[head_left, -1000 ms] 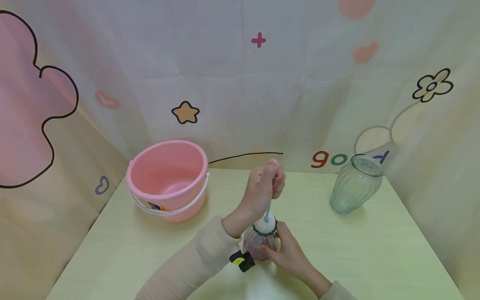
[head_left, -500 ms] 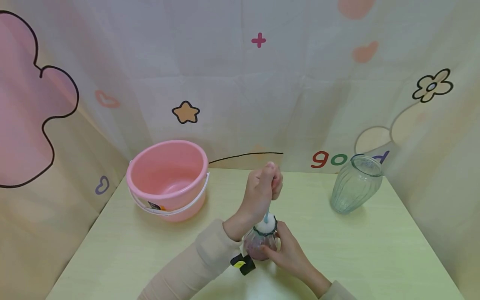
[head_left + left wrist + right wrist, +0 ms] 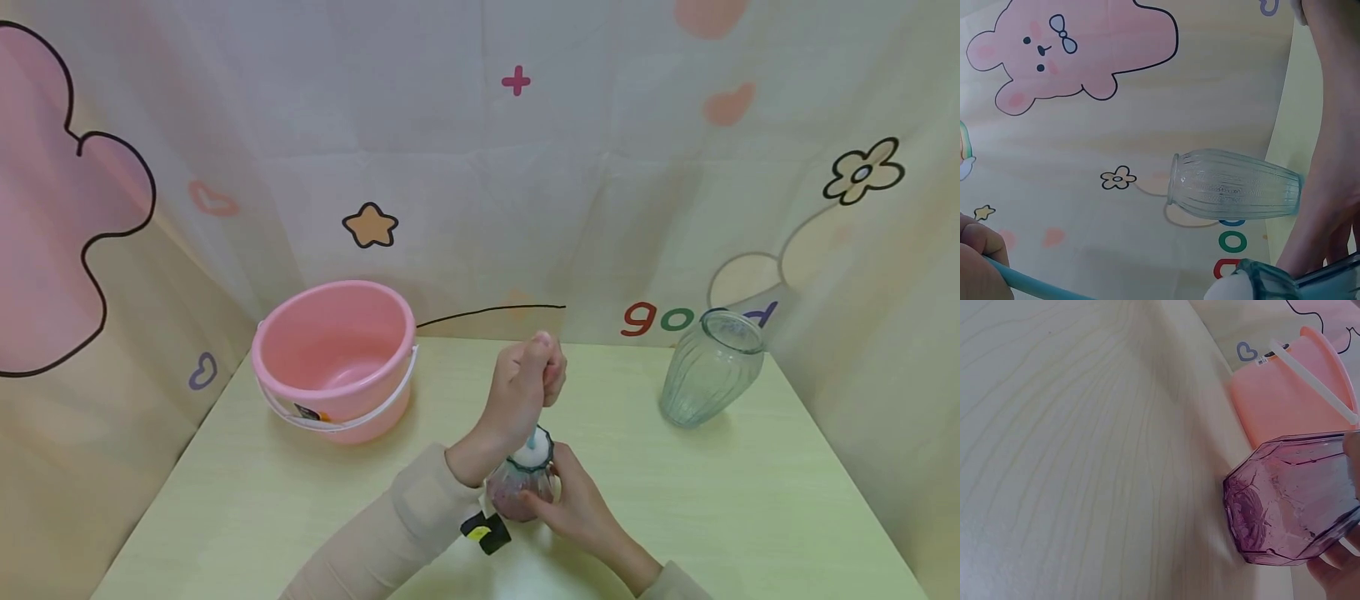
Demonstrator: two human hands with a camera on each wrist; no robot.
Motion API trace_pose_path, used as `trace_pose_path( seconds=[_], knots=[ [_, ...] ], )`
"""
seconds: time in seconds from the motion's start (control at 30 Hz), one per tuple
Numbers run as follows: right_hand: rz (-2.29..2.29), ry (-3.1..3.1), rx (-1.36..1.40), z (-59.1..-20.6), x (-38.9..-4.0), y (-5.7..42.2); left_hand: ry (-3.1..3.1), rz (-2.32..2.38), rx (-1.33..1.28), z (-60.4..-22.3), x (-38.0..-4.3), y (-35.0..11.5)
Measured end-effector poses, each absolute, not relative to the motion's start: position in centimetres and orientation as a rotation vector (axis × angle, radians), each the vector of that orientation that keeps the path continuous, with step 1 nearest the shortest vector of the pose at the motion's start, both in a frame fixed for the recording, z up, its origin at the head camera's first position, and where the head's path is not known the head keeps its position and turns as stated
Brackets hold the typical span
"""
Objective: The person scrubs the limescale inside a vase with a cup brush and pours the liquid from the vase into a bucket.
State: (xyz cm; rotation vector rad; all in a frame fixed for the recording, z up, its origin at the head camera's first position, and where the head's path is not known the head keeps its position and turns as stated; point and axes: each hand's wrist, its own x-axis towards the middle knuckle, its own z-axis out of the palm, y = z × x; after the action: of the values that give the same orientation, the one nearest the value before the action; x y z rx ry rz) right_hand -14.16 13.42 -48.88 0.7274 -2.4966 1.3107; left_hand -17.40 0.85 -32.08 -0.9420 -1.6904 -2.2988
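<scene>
Presently, one faceted purple-and-teal glass vase (image 3: 512, 497), centre-front on the pale green wooden table (image 3: 750, 517): your right hand (image 3: 581, 504) curls round it, presumably bracing. One slim light-blue handle (image 3: 1032, 285), white rounded head (image 3: 531, 452) at the vase's mouth: your left hand (image 3: 522, 379) grips it, fisted, likely for leverage.

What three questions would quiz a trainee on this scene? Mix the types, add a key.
1. Which hand grips the stick?
2. True or false: in the head view, the clear vase stands to the right of the bucket.
3. Fill in: the right hand grips the ____.

Key:
1. The left hand.
2. True.
3. purple vase.
</scene>
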Motion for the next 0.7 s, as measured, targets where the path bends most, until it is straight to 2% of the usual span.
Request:
trace_pose_path(
  seconds=[0.7],
  knots=[
    [1.314,-2.524,0.701,-48.88,-14.21,13.43,-1.696,-2.375,-1.147,-32.11,-17.76,0.18]
  ],
)
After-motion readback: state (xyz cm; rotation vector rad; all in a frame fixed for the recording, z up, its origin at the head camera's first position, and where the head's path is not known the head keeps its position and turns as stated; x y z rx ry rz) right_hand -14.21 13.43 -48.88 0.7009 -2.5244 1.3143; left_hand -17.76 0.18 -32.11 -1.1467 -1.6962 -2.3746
